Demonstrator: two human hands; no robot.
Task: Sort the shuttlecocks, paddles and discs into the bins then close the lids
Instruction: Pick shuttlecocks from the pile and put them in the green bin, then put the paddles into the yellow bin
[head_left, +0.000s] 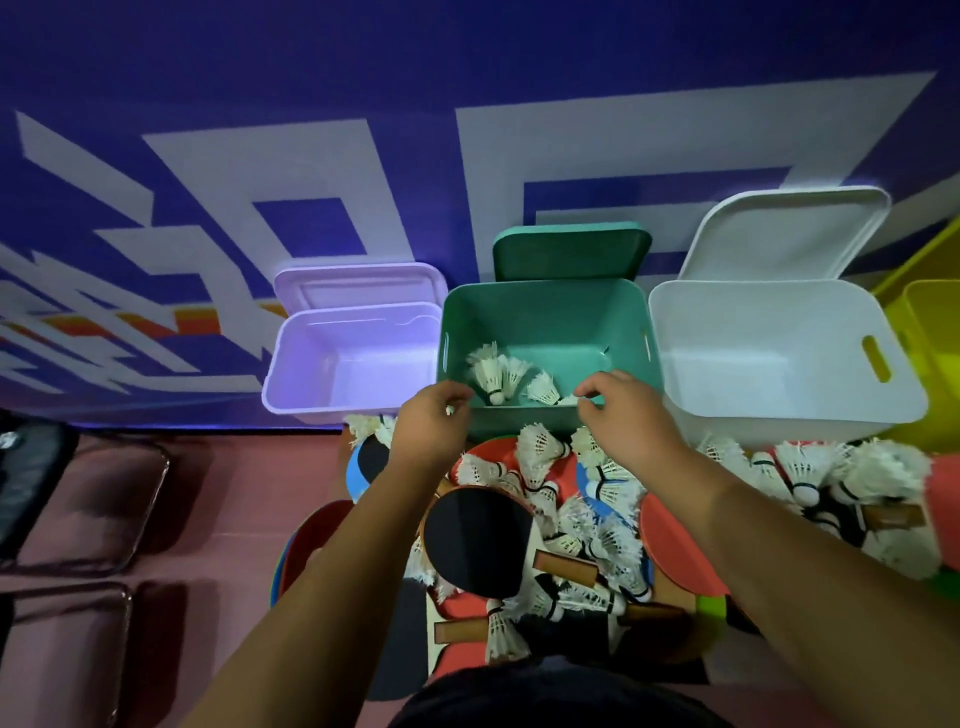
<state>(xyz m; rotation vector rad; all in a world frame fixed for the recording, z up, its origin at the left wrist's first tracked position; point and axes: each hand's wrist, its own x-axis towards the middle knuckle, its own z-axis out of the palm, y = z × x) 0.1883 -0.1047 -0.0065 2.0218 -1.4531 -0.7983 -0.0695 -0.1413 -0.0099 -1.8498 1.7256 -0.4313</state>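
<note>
1. Three open bins are standing in a row across the middle of the frame: a lilac rectangular plastic bin (311, 374) at left, a teal rectangular plastic bin (550, 322) in the centre and a white rectangular plastic bin (753, 364) at right.
2. Behind each bin its cover is standing up: a lilac lid (358, 283), a dark green lid (571, 254) and a white lid (784, 234).
3. A white feathered shuttlecock (488, 371) is lying on the teal bin's floor, lower left. Its long axis is running nearly up-and-down in the frame, cork toward the lower edge and feathers toward the upper left.
4. A second shuttlecock (543, 387) is lying just right of it, cork pointing lower right.
5. The left hand (431, 423) is hovering over the teal bin's near rim with its fingers curled in. The first shuttlecock is lying just right of its fingertips, and whether they are pinching anything cannot be told.
6. The right hand (626, 410) is hovering over the same rim, right of centre, fingers curled downward. The second shuttlecock is lying near its fingertips, to their left. Whether it is grasping anything cannot be told.
7. Below the bins, loose shuttlecocks (540, 447) are lying heaped over a round black-faced paddle (480, 540), red flat discs (675, 551) and a blue flat disc (355, 470).
</note>
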